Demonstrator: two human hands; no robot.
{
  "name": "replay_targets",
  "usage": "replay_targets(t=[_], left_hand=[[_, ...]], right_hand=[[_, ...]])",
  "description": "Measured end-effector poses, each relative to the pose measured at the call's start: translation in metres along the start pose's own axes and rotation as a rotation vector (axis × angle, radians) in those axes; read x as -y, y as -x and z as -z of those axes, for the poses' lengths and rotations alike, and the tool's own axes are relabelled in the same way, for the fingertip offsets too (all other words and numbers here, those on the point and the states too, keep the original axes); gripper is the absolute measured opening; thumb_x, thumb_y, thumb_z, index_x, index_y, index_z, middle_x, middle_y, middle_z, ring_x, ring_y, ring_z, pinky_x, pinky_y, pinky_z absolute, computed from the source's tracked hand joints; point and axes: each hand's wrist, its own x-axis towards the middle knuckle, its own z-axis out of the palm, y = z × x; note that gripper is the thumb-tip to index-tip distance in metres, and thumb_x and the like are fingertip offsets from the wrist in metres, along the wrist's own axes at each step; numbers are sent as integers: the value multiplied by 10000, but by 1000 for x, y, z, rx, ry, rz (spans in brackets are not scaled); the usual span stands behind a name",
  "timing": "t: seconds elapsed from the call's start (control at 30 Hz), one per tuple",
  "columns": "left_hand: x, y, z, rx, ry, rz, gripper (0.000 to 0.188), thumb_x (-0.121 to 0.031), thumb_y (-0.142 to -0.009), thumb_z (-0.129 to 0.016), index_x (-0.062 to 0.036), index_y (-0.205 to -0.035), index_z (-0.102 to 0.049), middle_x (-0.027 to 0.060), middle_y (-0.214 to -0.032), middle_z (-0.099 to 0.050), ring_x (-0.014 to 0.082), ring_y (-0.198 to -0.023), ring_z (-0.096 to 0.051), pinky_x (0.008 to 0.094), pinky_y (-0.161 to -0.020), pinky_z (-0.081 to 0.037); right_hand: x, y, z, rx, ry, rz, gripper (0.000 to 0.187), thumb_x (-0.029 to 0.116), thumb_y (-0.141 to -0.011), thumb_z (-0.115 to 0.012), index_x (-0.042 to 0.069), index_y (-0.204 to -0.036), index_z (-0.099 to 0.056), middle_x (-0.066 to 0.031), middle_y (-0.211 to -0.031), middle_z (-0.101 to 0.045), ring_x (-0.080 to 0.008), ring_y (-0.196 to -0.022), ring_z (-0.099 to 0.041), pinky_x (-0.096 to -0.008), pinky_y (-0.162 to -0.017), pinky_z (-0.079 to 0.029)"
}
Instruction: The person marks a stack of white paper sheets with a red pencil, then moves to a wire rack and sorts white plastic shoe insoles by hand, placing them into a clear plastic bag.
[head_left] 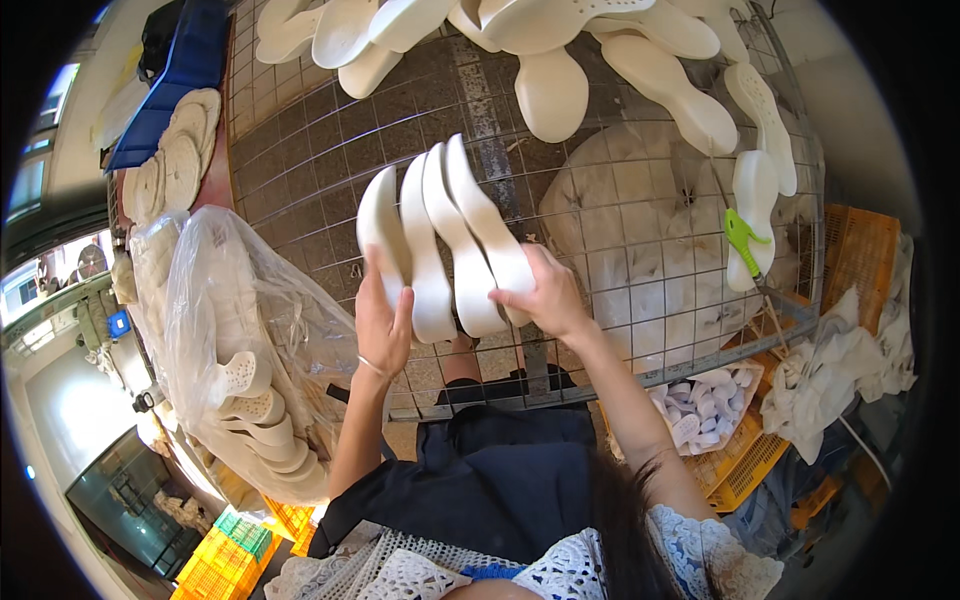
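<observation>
Several white shoe soles (450,240) stand side by side on edge in a row between my two hands, above a wire mesh rack (310,130). My left hand (385,315) presses on the left end of the row, its thumb pointing up along the sole. On the right end, my right hand (545,295) grips the outermost sole, thumb toward me and fingers behind. The far sides of the soles and some fingertips are hidden.
More white soles (555,95) lie heaped along the rack's far and right edges. A green-handled tool (742,240) rests at the right. A clear plastic bag of soles (265,420) stands left. Beyond the rack's near right corner, a crate holds small white pieces (700,405).
</observation>
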Motion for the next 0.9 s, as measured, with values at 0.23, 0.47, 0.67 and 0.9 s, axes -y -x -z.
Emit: replay_targets(t=[0.23,0.47,0.67,0.9], left_hand=[[16,19,13,-91,873,760,614,-497,-1051,-213,-37,-1349,-490,84,-1335,-513,188,-1188,-483,348,-1005,-378],[32,78,23,48,1049,745,415,-250,-1002,-473,-38,-1342,-365,95,-1326,-477,201,-1167,-509,305,-965,-429],[43,49,87,569,1204,516,551,-149,-901,-651,-2,-1373,-407,180,-1392,-440,301,-1312,-429,427,-1099,-347],[183,149,347,-233,-1039,1040,1023,-458,-670,-843,63,-1406,-359,294,-1393,-440,335,-1374,-368,526,-1098,-280]], right_hand=[[36,-34,16,162,123,519,492,297,-828,-699,31,-1233,-615,-107,-960,-618,-300,-881,-618,-423,-782,-499],[102,-24,-27,490,-155,-137,609,459,-997,-397,-45,-1319,-507,-238,-1358,-512,-365,-1328,-429,-385,-1099,-340],[117,38,-108,-37,657,103,1201,462,-564,-883,123,-1515,-233,-252,-1334,-375,-412,-1175,-470,-480,-921,-468],[173,-14,-64,285,88,154,1008,299,-577,-779,55,-1464,-365,-179,-1239,-490,-304,-1132,-545,-412,-934,-480]])
